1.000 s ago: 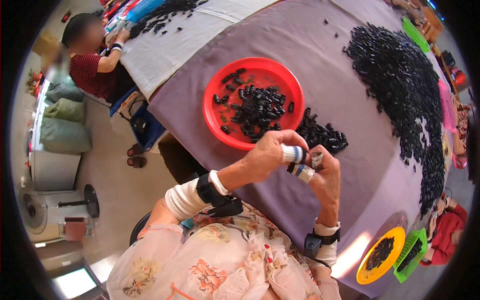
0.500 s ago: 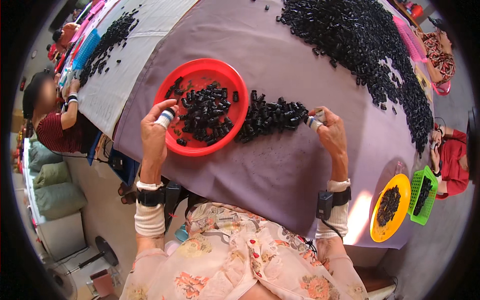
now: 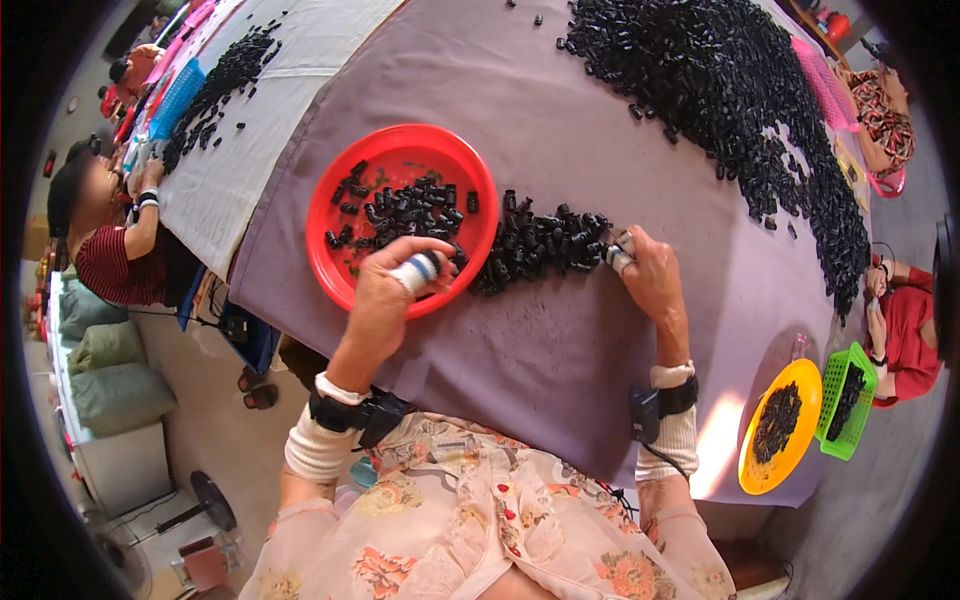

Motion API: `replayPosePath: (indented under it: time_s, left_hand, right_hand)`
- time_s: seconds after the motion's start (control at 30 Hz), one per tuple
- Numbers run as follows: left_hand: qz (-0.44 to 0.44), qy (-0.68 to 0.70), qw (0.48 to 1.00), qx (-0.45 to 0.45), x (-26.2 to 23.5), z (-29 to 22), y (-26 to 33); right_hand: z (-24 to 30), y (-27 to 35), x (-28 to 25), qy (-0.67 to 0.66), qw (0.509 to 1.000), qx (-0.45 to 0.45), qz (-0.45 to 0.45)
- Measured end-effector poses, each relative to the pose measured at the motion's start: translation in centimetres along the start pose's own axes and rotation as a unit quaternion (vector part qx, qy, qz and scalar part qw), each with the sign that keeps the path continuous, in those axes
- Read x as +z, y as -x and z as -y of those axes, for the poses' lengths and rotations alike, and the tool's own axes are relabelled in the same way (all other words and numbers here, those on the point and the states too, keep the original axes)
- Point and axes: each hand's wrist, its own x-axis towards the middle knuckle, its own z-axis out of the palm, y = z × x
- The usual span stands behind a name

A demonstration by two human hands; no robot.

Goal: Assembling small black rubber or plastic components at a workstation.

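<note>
A round red plastic basin [image 3: 322,215] lies on the mauve cloth, with many small black cylindrical pieces [image 3: 405,212] in it. Over its near right rim is my left hand [image 3: 400,278], fingers curled; what they hold, if anything, is hidden. Beside the basin, a small heap of the same black pieces [image 3: 540,240] stretches to the right. At the heap's right end my right hand [image 3: 645,272] has its fingertips pinched together; I cannot make out what is between them. Both hands wear white finger wraps, and both forearms have pale sleeves with black straps.
A big mound of black pieces [image 3: 690,80] covers the far right of the table. A yellow plate [image 3: 750,465] and a green basket [image 3: 838,440], both holding dark bits, stand at the right edge. Co-workers sit left [image 3: 115,265] and right [image 3: 905,335]. A blue basket [image 3: 178,98] stands far left.
My left hand has moved right and nearer, from the basin's left side to its near right rim, and its fingers have curled. My right hand stays at the heap's right end, slightly turned.
</note>
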Motion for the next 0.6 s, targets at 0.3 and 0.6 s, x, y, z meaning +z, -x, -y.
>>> replayPosePath:
  time_s: [0.3, 0.6]
  left_hand:
    - [0.175, 0.045, 0.984, 0.002, 7.6, 1.6, -0.3]
    - [0.117, 0.039, 0.990, 0.066, 5.9, 1.5, 0.3]
  right_hand:
    - [8.2, 4.3, -1.0, -0.596, 0.789, 0.135, 0.059]
    - [11.2, 3.4, 1.0, -0.701, 0.699, 0.099, 0.100]
